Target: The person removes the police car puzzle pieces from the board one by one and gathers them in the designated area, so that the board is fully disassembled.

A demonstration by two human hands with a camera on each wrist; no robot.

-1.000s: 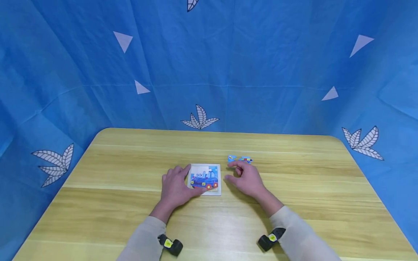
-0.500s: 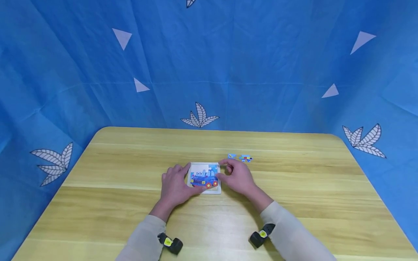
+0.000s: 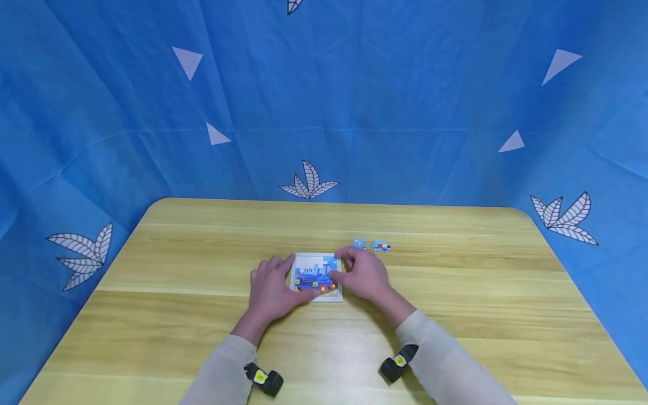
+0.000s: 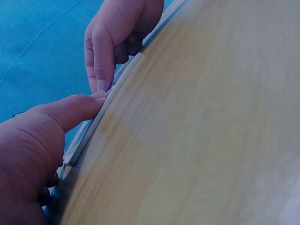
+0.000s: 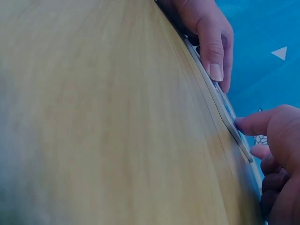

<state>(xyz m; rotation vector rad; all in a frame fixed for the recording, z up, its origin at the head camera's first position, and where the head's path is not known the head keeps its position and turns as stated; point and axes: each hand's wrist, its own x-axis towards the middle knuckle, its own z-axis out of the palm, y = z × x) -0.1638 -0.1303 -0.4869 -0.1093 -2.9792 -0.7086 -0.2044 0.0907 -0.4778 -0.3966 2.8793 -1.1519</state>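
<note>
A small jigsaw puzzle board [image 3: 329,298] with a pale rim lies flat on the table, its picture showing a blue cartoon car. The picture's upper left part is a bare white patch. Along the board's left side, my left hand [image 3: 271,288] holds it, index finger at the far left corner and thumb on the near edge. My right hand [image 3: 365,274] is at the right side: its thumb touches the picture, its index finger is by the far right corner, and the other fingers are curled. No loose piece shows in that hand. Its fingertips partly hide the board's right edge.
Two small clusters of puzzle pieces, a light blue piece [image 3: 359,244] and a multicoloured piece [image 3: 381,246], lie just beyond my right hand. The wooden table [image 3: 486,292] meets a blue patterned curtain [image 3: 405,112] at its far edge.
My right hand has moved left, from beside the loose pieces to the board's right side, and its thumb now touches the picture. The left hand keeps its place on the board.
</note>
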